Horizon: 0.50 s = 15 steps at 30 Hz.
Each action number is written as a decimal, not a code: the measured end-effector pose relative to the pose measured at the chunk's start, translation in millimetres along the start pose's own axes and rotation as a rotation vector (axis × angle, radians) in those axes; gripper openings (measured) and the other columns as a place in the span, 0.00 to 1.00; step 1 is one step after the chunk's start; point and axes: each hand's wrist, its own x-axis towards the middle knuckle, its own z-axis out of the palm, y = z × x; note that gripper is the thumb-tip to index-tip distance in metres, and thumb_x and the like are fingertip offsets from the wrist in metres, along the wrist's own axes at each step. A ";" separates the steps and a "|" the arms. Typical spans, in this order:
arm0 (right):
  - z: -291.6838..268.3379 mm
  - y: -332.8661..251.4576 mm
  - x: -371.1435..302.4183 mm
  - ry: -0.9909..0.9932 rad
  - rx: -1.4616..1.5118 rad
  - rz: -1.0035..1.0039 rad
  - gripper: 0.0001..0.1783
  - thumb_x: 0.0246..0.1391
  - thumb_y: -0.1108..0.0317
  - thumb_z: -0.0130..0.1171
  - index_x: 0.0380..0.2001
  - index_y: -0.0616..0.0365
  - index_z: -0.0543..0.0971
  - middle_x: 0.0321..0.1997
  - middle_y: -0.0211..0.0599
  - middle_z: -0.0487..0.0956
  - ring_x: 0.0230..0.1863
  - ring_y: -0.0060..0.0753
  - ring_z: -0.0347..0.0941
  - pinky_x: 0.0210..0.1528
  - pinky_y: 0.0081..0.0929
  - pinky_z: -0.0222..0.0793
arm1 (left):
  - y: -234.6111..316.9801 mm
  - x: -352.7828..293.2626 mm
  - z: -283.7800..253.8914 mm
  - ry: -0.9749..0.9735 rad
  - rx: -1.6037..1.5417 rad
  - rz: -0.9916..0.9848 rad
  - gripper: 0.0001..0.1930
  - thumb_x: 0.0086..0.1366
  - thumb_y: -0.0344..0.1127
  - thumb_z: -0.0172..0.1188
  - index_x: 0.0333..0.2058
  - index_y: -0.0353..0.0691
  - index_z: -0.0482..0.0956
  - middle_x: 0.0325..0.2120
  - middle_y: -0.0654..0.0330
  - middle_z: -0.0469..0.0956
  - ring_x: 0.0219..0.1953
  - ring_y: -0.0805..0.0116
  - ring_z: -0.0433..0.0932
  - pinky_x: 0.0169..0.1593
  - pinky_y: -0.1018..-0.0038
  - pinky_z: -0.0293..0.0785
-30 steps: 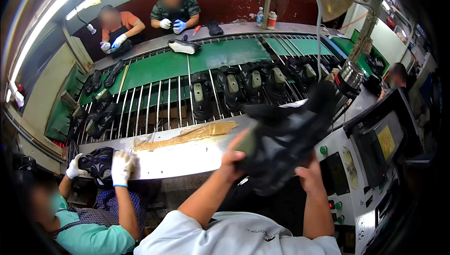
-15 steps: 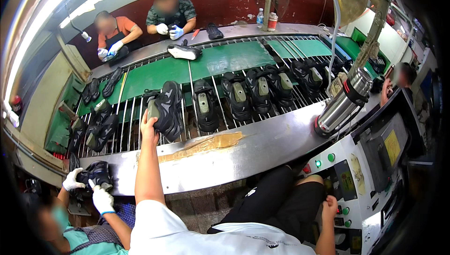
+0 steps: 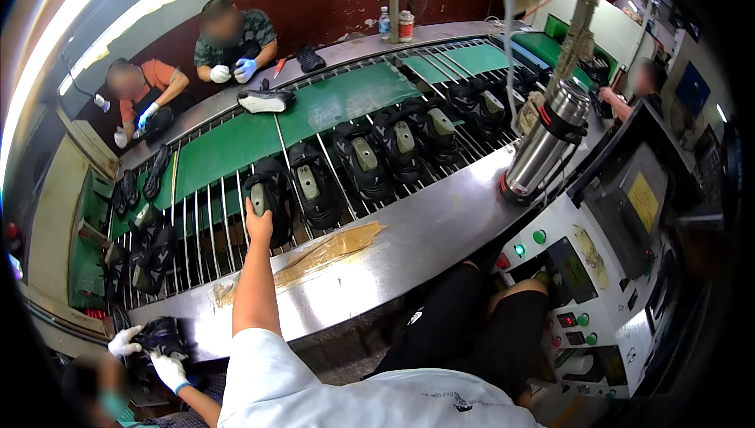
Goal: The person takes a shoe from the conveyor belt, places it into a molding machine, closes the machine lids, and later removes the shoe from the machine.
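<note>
My left hand (image 3: 259,227) is closed around the olive-grey last (image 3: 259,198) set in a black sports shoe (image 3: 272,180). That shoe rests upright on the metal rods of the conveyor (image 3: 230,227), at the left end of a row of similar shoes. Close on its right is another black shoe (image 3: 312,184) with an olive-grey last in it. Farther right along the rods stand several more shoes, among them one (image 3: 363,158) in the middle of the row. My right hand does not show.
A steel ledge (image 3: 425,231) runs along the near side, with brown tape (image 3: 338,251) stuck on it and a steel flask (image 3: 548,141) at its right. A control panel (image 3: 574,294) stands at my right. Co-workers' gloved hands (image 3: 169,369) handle a shoe at lower left; two people sit opposite.
My left hand has turned the shoe from its tilted side view and lowered it onto the rods beside the row. My right hand has left the picture. The whole view has shifted and rotated.
</note>
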 end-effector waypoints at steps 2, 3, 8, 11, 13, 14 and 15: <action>6.3 2.2 2.2 0.048 0.042 -0.043 0.12 0.51 0.70 0.55 0.38 0.66 0.76 0.37 0.49 0.78 0.39 0.43 0.74 0.45 0.36 0.69 | 7.6 -5.4 -0.4 0.035 0.077 -0.024 0.39 0.53 0.34 0.60 0.64 0.37 0.57 0.55 0.40 0.68 0.57 0.44 0.69 0.58 0.63 0.65; 7.8 4.1 8.8 0.108 0.068 -0.083 0.12 0.51 0.70 0.55 0.38 0.67 0.76 0.37 0.49 0.78 0.38 0.43 0.75 0.44 0.36 0.70 | 14.3 -9.9 2.8 0.048 0.111 -0.041 0.39 0.54 0.35 0.61 0.64 0.36 0.56 0.55 0.39 0.68 0.57 0.44 0.69 0.58 0.62 0.65; -22.6 -51.5 38.6 0.426 0.541 -0.296 0.13 0.49 0.76 0.55 0.40 0.67 0.75 0.38 0.45 0.77 0.39 0.38 0.74 0.45 0.32 0.69 | 22.8 -32.3 4.5 0.041 0.166 -0.130 0.35 0.60 0.40 0.58 0.62 0.30 0.56 0.55 0.36 0.66 0.57 0.41 0.67 0.58 0.60 0.65; -79.7 -144.1 19.4 0.410 0.747 -0.485 0.17 0.43 0.82 0.52 0.41 0.64 0.74 0.38 0.37 0.75 0.40 0.29 0.72 0.45 0.26 0.68 | 25.1 -92.3 13.1 0.187 0.103 -0.017 0.34 0.61 0.37 0.55 0.61 0.27 0.55 0.59 0.36 0.60 0.60 0.41 0.62 0.62 0.61 0.60; -99.2 -200.9 5.8 0.320 0.580 -0.640 0.14 0.42 0.80 0.55 0.36 0.60 0.77 0.32 0.39 0.77 0.34 0.33 0.74 0.41 0.28 0.70 | 18.0 -143.6 25.7 0.153 0.080 0.150 0.30 0.59 0.34 0.55 0.59 0.26 0.59 0.56 0.37 0.64 0.58 0.41 0.64 0.63 0.60 0.57; -103.8 -223.6 -5.3 0.287 0.541 -0.676 0.11 0.40 0.77 0.57 0.31 0.58 0.80 0.30 0.40 0.78 0.32 0.41 0.75 0.39 0.31 0.72 | 45.5 -185.2 31.5 -0.012 0.106 0.113 0.29 0.59 0.34 0.55 0.57 0.27 0.62 0.54 0.38 0.66 0.58 0.42 0.64 0.63 0.60 0.57; -107.8 -246.7 -8.7 0.212 0.352 -0.806 0.09 0.37 0.74 0.59 0.27 0.57 0.81 0.30 0.40 0.79 0.35 0.45 0.75 0.40 0.35 0.71 | 42.3 -215.3 35.8 -0.109 0.228 0.124 0.28 0.59 0.33 0.56 0.56 0.27 0.64 0.54 0.38 0.67 0.58 0.42 0.64 0.62 0.60 0.58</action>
